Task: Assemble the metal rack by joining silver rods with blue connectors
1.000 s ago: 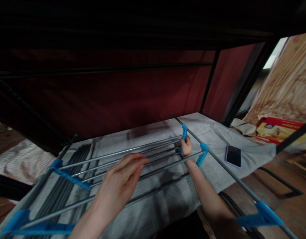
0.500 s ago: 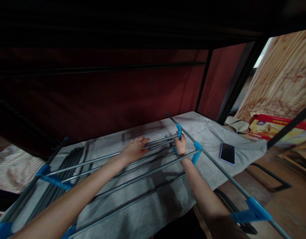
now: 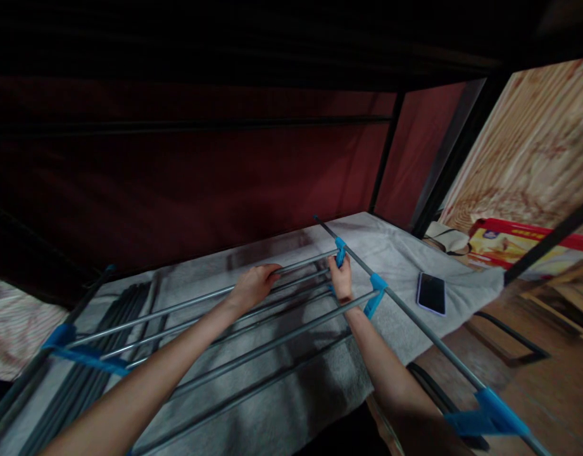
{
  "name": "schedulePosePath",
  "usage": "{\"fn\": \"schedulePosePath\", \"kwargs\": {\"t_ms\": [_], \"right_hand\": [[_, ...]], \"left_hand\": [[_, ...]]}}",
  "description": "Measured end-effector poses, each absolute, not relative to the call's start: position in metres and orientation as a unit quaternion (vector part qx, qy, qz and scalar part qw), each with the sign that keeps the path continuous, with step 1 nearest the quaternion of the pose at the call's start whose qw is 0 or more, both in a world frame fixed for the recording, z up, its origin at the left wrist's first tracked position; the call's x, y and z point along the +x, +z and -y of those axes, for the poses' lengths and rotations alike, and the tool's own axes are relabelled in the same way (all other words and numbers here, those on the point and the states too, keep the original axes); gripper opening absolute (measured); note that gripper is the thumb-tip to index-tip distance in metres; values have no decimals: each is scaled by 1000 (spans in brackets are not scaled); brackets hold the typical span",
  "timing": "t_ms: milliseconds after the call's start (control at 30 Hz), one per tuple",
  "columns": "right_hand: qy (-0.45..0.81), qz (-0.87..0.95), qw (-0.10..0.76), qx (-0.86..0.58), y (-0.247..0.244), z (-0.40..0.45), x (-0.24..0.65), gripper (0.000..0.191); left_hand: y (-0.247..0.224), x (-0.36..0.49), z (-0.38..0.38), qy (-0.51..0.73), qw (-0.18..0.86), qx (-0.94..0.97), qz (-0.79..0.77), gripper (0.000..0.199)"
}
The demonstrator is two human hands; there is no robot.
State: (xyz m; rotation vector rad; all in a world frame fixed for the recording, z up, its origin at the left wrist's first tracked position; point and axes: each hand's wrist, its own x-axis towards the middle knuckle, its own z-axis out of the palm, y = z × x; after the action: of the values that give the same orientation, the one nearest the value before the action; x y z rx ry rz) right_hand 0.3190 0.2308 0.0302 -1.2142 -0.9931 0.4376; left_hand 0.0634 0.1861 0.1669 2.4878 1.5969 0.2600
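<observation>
Head camera shows the slim grey metal rod (image 3: 187,304) above the grey blanket (image 3: 395,244), its long axis going from left to far right, up to the blue plastic connector (image 3: 340,254). Left hand (image 3: 252,288) has its fingers closed over this rod; right hand (image 3: 341,280), nearer to the joint, is curled around the connector.

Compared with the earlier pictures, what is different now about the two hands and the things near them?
The left hand, earlier open above the rods, has moved forward and now has its fingers closed around the far rod. The right hand stays at the blue bracket, and the phone still lies on the grey cloth.
</observation>
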Motion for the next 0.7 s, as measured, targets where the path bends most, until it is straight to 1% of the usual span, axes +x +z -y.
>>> {"fn": "schedulePosePath", "kwargs": {"t_ms": [133,267,533,700], "right_hand": [[178,447,705,-522,39,-227,314,38],[189,436,705,-526,46,-226,312,41],[185,445,694,-534,45,-228,313,34],[186,439,691,-543,45,-229,312,36]], "left_hand": [[170,64,-184,93,82,831,-542,41],[170,65,-185,93,85,828,-546,40],[170,66,-181,90,90,828,-547,42],[168,64,-181,100,82,831,-542,42]]}}
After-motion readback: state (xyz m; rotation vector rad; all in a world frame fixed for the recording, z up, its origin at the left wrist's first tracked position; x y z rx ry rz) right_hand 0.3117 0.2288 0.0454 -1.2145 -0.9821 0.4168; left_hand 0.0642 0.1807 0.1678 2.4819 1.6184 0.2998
